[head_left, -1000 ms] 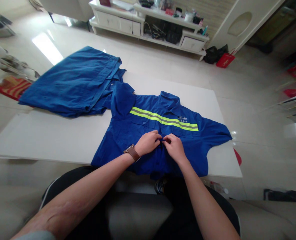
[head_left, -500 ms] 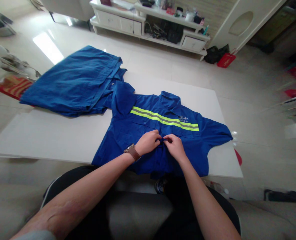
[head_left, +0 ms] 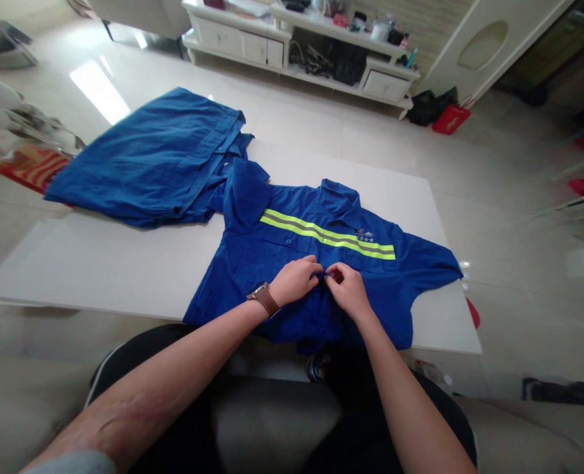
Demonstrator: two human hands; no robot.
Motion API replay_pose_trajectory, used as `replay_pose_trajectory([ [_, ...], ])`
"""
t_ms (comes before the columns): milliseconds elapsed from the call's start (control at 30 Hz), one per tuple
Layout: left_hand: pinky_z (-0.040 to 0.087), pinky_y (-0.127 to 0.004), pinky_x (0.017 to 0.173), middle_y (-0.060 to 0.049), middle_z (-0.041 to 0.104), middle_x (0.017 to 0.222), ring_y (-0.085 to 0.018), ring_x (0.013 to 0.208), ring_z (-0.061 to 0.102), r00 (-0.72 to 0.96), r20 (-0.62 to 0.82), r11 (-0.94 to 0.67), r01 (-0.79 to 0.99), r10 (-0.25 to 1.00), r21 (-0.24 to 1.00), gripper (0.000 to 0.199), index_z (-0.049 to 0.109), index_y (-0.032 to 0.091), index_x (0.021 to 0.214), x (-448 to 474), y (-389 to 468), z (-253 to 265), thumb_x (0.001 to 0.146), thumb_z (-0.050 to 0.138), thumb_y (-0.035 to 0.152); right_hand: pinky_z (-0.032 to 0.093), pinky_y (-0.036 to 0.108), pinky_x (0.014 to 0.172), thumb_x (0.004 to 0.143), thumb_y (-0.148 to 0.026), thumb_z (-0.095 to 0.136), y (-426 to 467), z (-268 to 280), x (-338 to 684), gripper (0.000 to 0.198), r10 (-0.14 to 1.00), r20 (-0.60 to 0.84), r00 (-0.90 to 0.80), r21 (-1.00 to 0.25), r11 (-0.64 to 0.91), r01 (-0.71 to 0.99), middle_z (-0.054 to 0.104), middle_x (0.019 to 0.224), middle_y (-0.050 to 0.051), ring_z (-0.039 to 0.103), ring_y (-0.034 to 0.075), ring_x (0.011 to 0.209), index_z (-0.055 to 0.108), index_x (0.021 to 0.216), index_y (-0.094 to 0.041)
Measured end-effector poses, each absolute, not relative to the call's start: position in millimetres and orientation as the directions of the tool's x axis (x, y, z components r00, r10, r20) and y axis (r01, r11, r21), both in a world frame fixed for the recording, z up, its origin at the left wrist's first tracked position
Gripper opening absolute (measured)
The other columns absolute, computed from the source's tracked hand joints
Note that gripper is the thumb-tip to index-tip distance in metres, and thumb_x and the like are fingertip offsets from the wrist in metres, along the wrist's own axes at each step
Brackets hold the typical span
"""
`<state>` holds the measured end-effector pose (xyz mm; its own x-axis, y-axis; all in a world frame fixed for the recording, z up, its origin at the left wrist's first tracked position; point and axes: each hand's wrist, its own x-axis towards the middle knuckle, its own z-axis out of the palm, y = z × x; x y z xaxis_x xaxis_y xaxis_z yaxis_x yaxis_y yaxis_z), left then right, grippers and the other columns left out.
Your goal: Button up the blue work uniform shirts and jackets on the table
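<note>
Your left hand (head_left: 297,281) and right hand (head_left: 347,287), fingers nearly closed, pinch the front of the blue jacket (head_left: 299,247) spread on the counter (head_left: 128,263), where an uneven tug could skew the garment and a shallow grip could let it slip free.

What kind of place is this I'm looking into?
Probably a living room in someone's home: a low white cabinet with drawers and small items crowded on top stands along the wall, the floor is glossy tile, and a red bag sits near the cabinet's end.
</note>
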<state>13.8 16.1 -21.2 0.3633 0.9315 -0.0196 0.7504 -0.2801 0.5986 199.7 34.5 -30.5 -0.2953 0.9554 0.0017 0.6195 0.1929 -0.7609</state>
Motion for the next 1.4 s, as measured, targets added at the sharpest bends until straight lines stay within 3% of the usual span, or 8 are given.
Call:
replay_pose_trajectory([
  [600, 0.052, -0.029, 0.082, -0.006, 0.069, 0.110, -0.020, 0.092, 0.069, 0.295, -0.068, -0.212, 0.810, 0.953, 0.547, 0.032, 0.074, 0.025, 0.110, 9.8, 18.1, -16.2, 0.091, 0.049, 0.017, 0.044, 0.029, 0.067, 0.077, -0.023, 0.053, 36.4, -25.1, 200.2, 0.014, 0.973, 0.046, -0.226, -0.729, 0.188, 0.659, 0.066, 0.071, 0.002, 0.059, 0.018, 0.066, 0.067, 0.075, -0.021],
  [833, 0.052, -0.028, 0.080, -0.002, 0.074, 0.094, -0.020, 0.086, 0.068, 0.455, -0.145, -0.270, 0.723, 0.879, 0.636, 0.024, 0.076, 0.026, 0.101, 5.0, 20.1, -22.8, 0.083, 0.061, 0.021, 0.043, 0.030, 0.069, 0.073, -0.018, 0.052, 40.2, -29.8, 208.2, 0.008, 0.969, 0.004, -0.247, -0.633, 0.194, 0.750, 0.058, 0.071, 0.001, 0.054, 0.018, 0.069, 0.055, 0.068, -0.022],
  [900, 0.053, -0.030, 0.083, -0.004, 0.074, 0.098, -0.021, 0.091, 0.068, 0.474, -0.153, -0.292, 0.733, 0.867, 0.614, 0.021, 0.076, 0.025, 0.101, 6.3, 17.6, -26.0, 0.087, 0.061, 0.026, 0.047, 0.031, 0.076, 0.070, -0.014, 0.052, 39.2, -32.5, 209.1, 0.016, 0.952, -0.013, -0.304, -0.603, 0.235, 0.762, 0.062, 0.084, 0.004, 0.058, 0.020, 0.080, 0.061, 0.080, -0.021],
  [1000, 0.053, -0.039, 0.094, -0.012, 0.069, 0.123, -0.028, 0.117, 0.062, 0.379, -0.076, -0.290, 0.808, 0.922, 0.512, 0.030, 0.071, 0.021, 0.116, 7.3, 13.5, -29.3, 0.091, 0.057, 0.029, 0.049, 0.035, 0.095, 0.066, -0.005, 0.050, 35.6, -35.6, 209.1, 0.060, 0.904, -0.035, -0.426, -0.593, 0.324, 0.737, 0.064, 0.117, 0.008, 0.060, 0.024, 0.108, 0.064, 0.121, -0.023],
  [1067, 0.051, -0.045, 0.100, -0.015, 0.059, 0.142, -0.032, 0.132, 0.052, 0.343, -0.072, -0.276, 0.847, 0.937, 0.454, 0.038, 0.066, 0.019, 0.127, 7.1, 11.8, -31.1, 0.091, 0.057, 0.027, 0.046, 0.036, 0.105, 0.067, -0.001, 0.047, 32.8, -37.2, 208.5, 0.076, 0.872, -0.064, -0.485, -0.576, 0.364, 0.732, 0.058, 0.137, 0.008, 0.056, 0.024, 0.122, 0.059, 0.138, -0.027],
  [1133, 0.050, -0.046, 0.103, -0.016, 0.054, 0.150, -0.033, 0.137, 0.049, 0.355, -0.101, -0.283, 0.861, 0.929, 0.423, 0.037, 0.067, 0.019, 0.126, 6.8, 11.2, -32.1, 0.091, 0.057, 0.025, 0.044, 0.038, 0.108, 0.074, -0.003, 0.049, 30.9, -39.0, 207.5, 0.069, 0.873, -0.093, -0.480, -0.545, 0.359, 0.758, 0.056, 0.143, 0.009, 0.055, 0.025, 0.126, 0.060, 0.138, -0.025],
  [1200, 0.049, -0.043, 0.104, -0.016, 0.060, 0.143, -0.030, 0.131, 0.056, 0.389, -0.124, -0.311, 0.859, 0.913, 0.407, 0.030, 0.072, 0.018, 0.116, 7.0, 11.3, -31.2, 0.092, 0.055, 0.024, 0.044, 0.041, 0.107, 0.084, -0.012, 0.053, 30.6, -41.2, 206.7, 0.048, 0.891, -0.109, -0.440, -0.511, 0.329, 0.794, 0.062, 0.136, 0.012, 0.057, 0.027, 0.122, 0.067, 0.129, -0.020],
  [1400, 0.054, -0.039, 0.085, -0.017, 0.075, 0.092, -0.030, 0.094, 0.072, 0.407, -0.181, -0.331, 0.880, 0.895, 0.342, 0.029, 0.077, 0.014, 0.089, 12.5, 5.7, -16.4, 0.093, 0.052, 0.027, 0.047, 0.038, 0.092, 0.087, -0.026, 0.066, 36.2, -48.3, 209.0, 0.013, 0.943, -0.039, -0.331, -0.453, 0.278, 0.847, 0.071, 0.104, 0.010, 0.060, 0.027, 0.103, 0.068, 0.098, -0.019],
])
